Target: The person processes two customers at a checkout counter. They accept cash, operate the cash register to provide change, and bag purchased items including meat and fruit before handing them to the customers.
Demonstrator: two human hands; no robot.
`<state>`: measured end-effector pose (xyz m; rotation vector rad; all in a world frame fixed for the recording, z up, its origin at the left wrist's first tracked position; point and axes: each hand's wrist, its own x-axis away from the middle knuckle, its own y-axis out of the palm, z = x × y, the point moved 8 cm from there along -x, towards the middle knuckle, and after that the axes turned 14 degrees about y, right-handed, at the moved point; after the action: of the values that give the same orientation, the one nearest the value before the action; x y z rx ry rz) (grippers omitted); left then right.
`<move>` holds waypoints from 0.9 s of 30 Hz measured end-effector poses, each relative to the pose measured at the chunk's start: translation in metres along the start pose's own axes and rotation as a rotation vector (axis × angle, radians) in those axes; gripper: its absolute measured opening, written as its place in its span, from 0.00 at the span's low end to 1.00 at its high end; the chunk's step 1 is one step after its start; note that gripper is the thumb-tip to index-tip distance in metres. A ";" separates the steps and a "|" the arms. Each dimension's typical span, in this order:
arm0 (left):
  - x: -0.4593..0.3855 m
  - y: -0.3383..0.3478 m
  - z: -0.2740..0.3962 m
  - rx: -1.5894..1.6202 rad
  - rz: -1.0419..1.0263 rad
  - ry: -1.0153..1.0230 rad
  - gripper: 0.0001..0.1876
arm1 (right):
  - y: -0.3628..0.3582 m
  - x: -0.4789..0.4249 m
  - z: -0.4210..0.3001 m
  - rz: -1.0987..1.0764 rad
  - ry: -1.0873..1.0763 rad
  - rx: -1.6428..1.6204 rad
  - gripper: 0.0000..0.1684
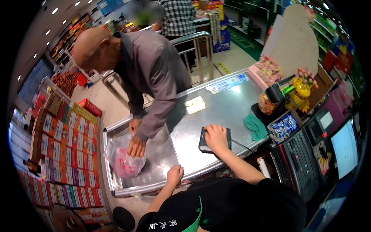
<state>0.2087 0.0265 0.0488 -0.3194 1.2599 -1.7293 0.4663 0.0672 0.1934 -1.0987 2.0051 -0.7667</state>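
Note:
My right hand [216,139] rests over a black, flat device [205,143] with a cable on the metal checkout counter [185,127]; its fingers are bent over the top. Curled at the counter's near edge is my left hand [175,175], and whether it grips anything is hidden. To the left, a person [156,66] in a grey jacket leans over the counter, both hands at a translucent plastic bag [124,162] with red print. The bag lies in the recessed end of the counter.
A green cloth [255,127], a box of blue-wrapped sweets [282,127] and a candy display [300,90] stand at the right, beside a keyboard [301,159] and monitor [344,148]. Metal rails [203,55] and another person [178,17] are beyond. Stacked cartons [69,145] stand at left.

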 end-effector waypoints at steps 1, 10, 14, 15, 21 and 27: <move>0.000 -0.003 0.001 0.009 0.030 0.005 0.08 | 0.001 0.000 0.002 -0.001 0.000 -0.003 0.11; 0.009 -0.007 -0.011 0.036 0.071 -0.135 0.07 | 0.000 0.000 -0.004 0.006 -0.017 0.005 0.11; 0.010 -0.015 -0.013 -0.010 0.128 -0.172 0.08 | 0.001 0.001 -0.003 0.019 -0.033 0.007 0.11; 0.011 -0.014 -0.014 -0.024 0.138 -0.158 0.08 | 0.003 0.005 -0.003 0.011 -0.033 0.003 0.11; 0.015 -0.017 -0.012 0.013 0.198 -0.096 0.02 | 0.003 0.002 -0.002 0.028 -0.038 0.008 0.11; 0.023 0.004 -0.026 -0.047 0.000 -0.152 0.04 | 0.003 0.003 -0.009 -0.022 -0.045 0.028 0.11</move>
<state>0.1816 0.0235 0.0270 -0.4696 1.1909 -1.6448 0.4570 0.0674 0.1952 -1.1138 1.9421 -0.7728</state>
